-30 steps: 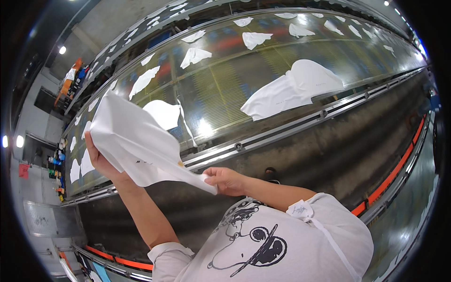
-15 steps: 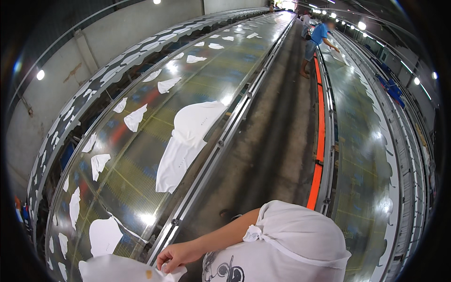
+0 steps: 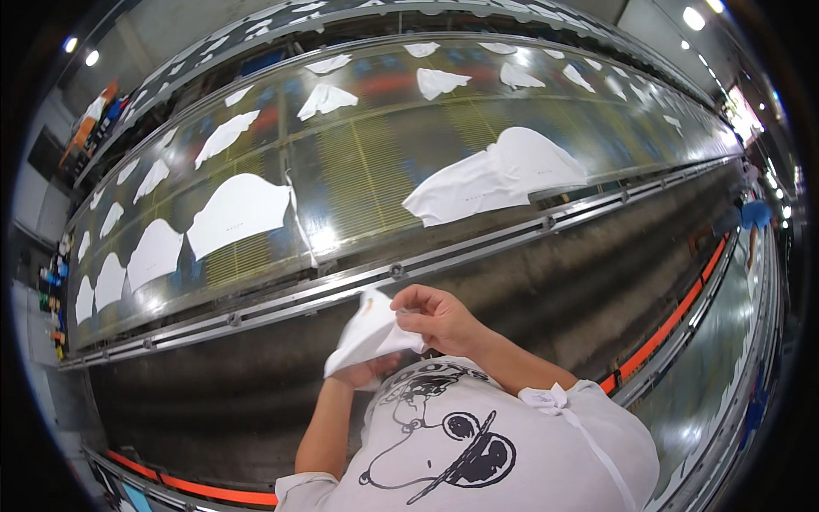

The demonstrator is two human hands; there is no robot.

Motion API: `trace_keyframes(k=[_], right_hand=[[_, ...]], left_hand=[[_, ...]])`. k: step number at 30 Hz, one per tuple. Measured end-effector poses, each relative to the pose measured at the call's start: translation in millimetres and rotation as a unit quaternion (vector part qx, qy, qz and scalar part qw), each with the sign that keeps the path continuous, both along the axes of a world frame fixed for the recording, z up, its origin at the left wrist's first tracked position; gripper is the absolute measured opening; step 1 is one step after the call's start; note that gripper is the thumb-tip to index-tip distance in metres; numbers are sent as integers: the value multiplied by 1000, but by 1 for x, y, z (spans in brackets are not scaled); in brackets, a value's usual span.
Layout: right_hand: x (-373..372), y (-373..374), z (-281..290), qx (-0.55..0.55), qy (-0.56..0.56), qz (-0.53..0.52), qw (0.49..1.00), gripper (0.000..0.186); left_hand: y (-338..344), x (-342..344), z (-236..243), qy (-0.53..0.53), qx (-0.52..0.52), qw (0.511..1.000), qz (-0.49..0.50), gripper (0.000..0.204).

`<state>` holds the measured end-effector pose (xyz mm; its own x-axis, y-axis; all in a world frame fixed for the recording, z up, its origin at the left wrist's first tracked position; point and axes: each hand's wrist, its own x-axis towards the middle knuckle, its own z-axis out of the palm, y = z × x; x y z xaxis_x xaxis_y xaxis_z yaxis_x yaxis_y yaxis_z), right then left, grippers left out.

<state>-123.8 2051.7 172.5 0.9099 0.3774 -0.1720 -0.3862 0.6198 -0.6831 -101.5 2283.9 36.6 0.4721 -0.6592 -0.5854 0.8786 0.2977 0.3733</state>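
Observation:
My right hand (image 3: 431,320) pinches a bunched white fabric piece (image 3: 358,333) with a small yellowish spot near its top, held in front of my printed shirt. My left hand (image 3: 367,370) grips the same piece from below, its fingers partly covered by the cloth. Just beyond lies the long glossy printing table (image 3: 341,158) with a metal rail (image 3: 397,270) along its near edge. On it are several white cut pieces (image 3: 235,213), including a large wrinkled, overlapping pair (image 3: 495,175) to the right and a thin white strip (image 3: 303,226).
A dark aisle floor (image 3: 213,401) runs between this table and a second glossy table (image 3: 682,392), which has an orange strip (image 3: 665,324) along its side. A co-worker in blue (image 3: 751,215) stands at the far right. Another pale-covered table (image 3: 256,21) runs behind.
The fabric, earlier held spread out and raised at the left, is now gathered lower, nearer my body. My left hand has come down and rightward, close to my right. The view has turned and shifted.

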Motion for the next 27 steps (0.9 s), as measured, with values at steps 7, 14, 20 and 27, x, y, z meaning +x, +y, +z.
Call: trace_keyframes(k=[7,14,20,27], right_hand=[[-5,7,9,-21,39,-19,999,40],[-15,36,38,40,10,6,999,45],[-26,72,37,62,-14,35,997,44],[-20,105,34,81,-5,66,995,41]], left_hand=[[-8,-20,8,-65,-54,993,79,57],[23,-9,51,-149,-121,929,315,71],[79,10,75,-443,145,812,351,67],[127,10,77,-494,92,758,416,71]])
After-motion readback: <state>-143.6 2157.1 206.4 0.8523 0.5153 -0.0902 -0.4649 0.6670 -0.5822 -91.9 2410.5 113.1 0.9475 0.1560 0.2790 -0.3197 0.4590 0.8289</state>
